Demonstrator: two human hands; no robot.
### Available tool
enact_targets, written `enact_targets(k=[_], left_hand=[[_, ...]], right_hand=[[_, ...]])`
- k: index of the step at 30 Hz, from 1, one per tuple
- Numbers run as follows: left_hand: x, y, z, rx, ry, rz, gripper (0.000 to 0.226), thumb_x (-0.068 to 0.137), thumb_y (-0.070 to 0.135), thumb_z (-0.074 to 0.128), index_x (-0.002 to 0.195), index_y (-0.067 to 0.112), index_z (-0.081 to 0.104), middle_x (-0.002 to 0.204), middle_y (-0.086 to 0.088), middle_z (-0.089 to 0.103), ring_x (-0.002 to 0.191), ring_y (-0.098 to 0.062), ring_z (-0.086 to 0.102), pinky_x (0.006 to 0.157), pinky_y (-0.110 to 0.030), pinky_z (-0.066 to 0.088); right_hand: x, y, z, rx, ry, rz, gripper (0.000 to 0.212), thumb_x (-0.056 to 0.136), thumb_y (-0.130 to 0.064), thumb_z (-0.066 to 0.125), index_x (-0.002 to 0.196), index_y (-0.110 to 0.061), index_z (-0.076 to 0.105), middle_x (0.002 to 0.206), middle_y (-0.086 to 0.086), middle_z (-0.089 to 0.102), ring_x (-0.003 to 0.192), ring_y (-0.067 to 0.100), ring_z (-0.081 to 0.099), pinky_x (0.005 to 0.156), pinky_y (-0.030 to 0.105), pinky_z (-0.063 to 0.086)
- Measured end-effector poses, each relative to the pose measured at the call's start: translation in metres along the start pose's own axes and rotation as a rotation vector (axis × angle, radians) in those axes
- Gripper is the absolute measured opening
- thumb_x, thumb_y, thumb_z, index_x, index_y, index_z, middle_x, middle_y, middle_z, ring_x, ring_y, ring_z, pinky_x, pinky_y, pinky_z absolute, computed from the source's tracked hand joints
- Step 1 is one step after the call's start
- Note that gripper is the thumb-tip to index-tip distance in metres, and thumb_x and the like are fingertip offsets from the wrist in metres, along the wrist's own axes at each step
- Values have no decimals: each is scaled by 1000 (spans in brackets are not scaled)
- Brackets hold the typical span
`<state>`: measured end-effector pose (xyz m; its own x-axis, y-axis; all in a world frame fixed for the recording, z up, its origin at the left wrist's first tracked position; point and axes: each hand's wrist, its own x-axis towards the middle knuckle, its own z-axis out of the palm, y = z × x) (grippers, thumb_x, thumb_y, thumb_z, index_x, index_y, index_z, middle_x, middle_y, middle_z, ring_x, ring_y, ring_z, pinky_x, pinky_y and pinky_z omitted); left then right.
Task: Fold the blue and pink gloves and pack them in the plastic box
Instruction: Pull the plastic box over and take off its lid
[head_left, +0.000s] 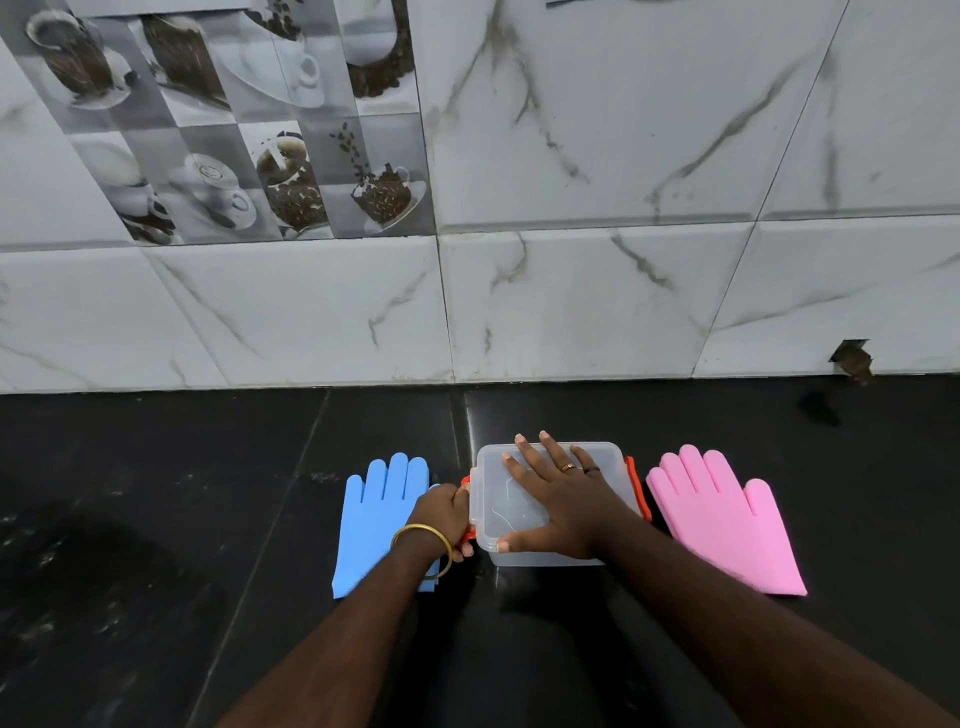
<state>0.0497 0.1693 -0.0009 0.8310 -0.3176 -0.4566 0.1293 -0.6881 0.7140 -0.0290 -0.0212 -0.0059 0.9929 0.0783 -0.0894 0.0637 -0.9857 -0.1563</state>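
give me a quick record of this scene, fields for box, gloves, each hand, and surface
box: clear plastic box with lid on, orange clips at both sides, between the two gloves
blue glove: flat, unfolded, left of the box
pink glove: flat, unfolded, right of the box
left hand: fingers curled on the box's left orange clip, gold bangle on wrist
right hand: flat on the lid, fingers spread
surface: dark counter against a marble-tiled wall

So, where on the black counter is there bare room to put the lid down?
Bare counter lies between the wall and the plastic box, also far left of the blue glove. Crowded: both gloves, including the pink glove, lie close beside the box.
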Motion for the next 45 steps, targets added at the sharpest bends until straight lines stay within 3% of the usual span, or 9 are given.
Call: enact_targets(k=[7, 13, 17, 22, 25, 29, 33, 39, 45], left_hand=[[4, 6, -9, 58, 21, 7, 27, 97, 30, 51, 96, 6, 63, 88, -14, 73, 82, -29, 71, 79, -43, 60], [-6, 40, -26, 328, 336, 437, 36, 95, 43, 47, 97, 10, 60, 110, -15, 63, 118, -34, 54, 88, -32, 42], [-20, 69, -17, 381, 11, 535, 117, 66, 87, 40, 153, 16, 6, 163, -5, -6, 147, -24, -17, 120, -49, 6], [-15, 92, 10, 666, -106, 625, 154, 36, 100, 45, 147, 18, -25, 156, -2, -32, 140, -21, -35, 117, -52, -6], [-5, 96, 31, 900, -108, 659, 162, 29, 100, 49, 146, 16, -27, 154, -6, -35, 139, -27, -35, 115, -56, -10], [3, 94, 55, 985, -114, 647, 158, 33, 101, 46, 148, 17, -23, 156, -6, -31, 141, -27, -33, 112, -55, -14], [5, 78, 69, 1005, -99, 623, 147, 42, 101, 38, 150, 19, -18, 159, -4, -25, 144, -27, -27, 115, -57, -12], [3, 73, 74, 958, -27, 677, 137, 49, 100, 35, 151, 22, -14, 162, -1, -16, 147, -28, -18, 116, -59, -9], [3, 73, 74, 957, -17, 683, 134, 53, 98, 37, 151, 21, -14, 162, -1, -15, 147, -29, -17, 116, -59, -10]], right_hand=[[0, 0, 0, -1, -8, 2, 114, 62, -101, 18, 154, -37, -7, 164, -9, -16, 150, 20, -19, 119, 52, -11], [-1, -1, -2, 2, -14, 8, 117, 62, -101, 21, 154, -36, -9, 163, -10, -19, 148, 18, -24, 115, 48, -15], [-1, -2, -12, 29, -53, 2, 119, 60, -101, 25, 153, -36, -14, 160, -13, -25, 144, 17, -33, 115, 48, -21], [-17, 21, -34, -14, 74, 107, 89, 89, -67, 39, 155, -32, -10, 158, -13, -27, 147, 17, -26, 118, 46, -15], [-37, 34, -38, 173, 309, 367, 72, 95, -44, 48, 156, -26, 16, 165, -4, 11, 152, 18, 12, 120, 43, 14], [-54, 35, -38, 263, 440, 727, 53, 98, -51, 44, 140, -19, 47, 127, -1, 62, 110, 11, 61, 94, 22, 46], [-57, 35, -26, 26, 334, 665, 44, 100, -54, 34, 110, -23, 63, 92, -12, 61, 63, 3, 41, 54, 5, 18], [-50, 41, -7, 22, 343, 644, 36, 102, -40, 41, 97, -15, 66, 98, 3, 72, 80, 11, 62, 80, 25, 51], [-54, 43, -13, -41, 147, 611, 32, 97, -36, 55, 123, -18, 59, 124, -1, 65, 112, 13, 61, 101, 25, 42]])
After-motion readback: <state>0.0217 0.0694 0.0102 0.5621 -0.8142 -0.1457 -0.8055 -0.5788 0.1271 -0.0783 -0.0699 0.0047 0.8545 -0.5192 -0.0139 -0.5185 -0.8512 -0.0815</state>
